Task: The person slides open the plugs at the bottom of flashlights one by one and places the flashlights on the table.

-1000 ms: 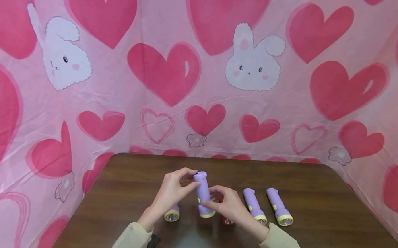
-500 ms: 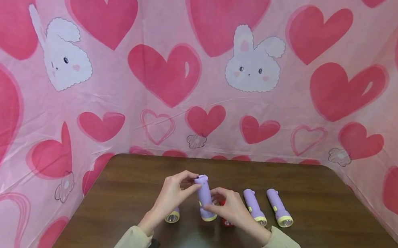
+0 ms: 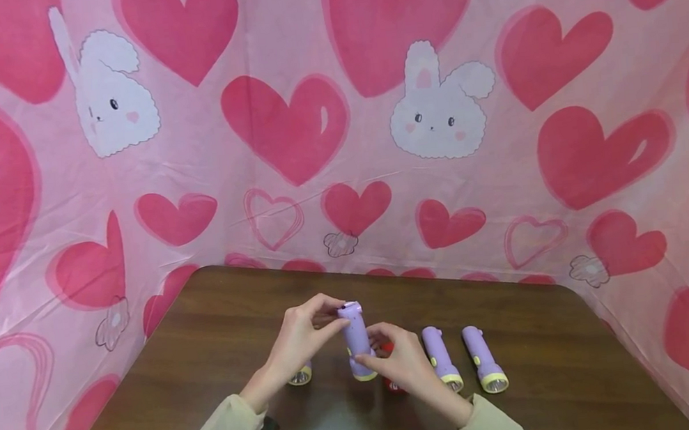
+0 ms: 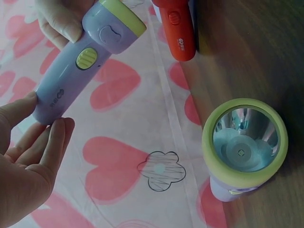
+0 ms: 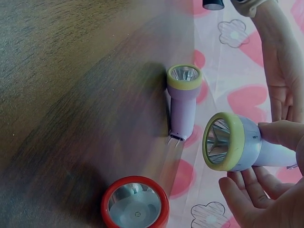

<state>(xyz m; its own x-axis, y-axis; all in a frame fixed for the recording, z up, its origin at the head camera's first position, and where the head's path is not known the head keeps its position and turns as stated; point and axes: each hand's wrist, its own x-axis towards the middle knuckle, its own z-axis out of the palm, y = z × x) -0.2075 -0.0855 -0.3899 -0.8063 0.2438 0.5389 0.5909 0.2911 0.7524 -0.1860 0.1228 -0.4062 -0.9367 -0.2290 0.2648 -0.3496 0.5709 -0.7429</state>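
A lilac flashlight [image 3: 356, 336] with a pale yellow ring round its lens is held over the table by both hands, lens end down. My left hand [image 3: 300, 332] pinches its tail end between thumb and fingers. At the head end, my right hand [image 3: 402, 356] grips it with the thumb on one side and fingers on the other. A yellow switch [image 4: 87, 58] shows on its side in the left wrist view. Partly behind my right hand lies a red flashlight [image 3: 391, 384]. Another lilac flashlight [image 5: 183, 111], two metal prongs out at its tail, lies beside my left hand.
Two more lilac flashlights [image 3: 440, 359] [image 3: 484, 358] lie side by side to the right on the brown wooden table [image 3: 563, 374]. A pink cloth [image 3: 275, 33] with hearts and rabbits hangs round the table's far and side edges.
The held flashlight has shifted slightly right and tilted a little, its tail leaning left. Both hands moved with it and keep their hold; the other flashlights stay in place.
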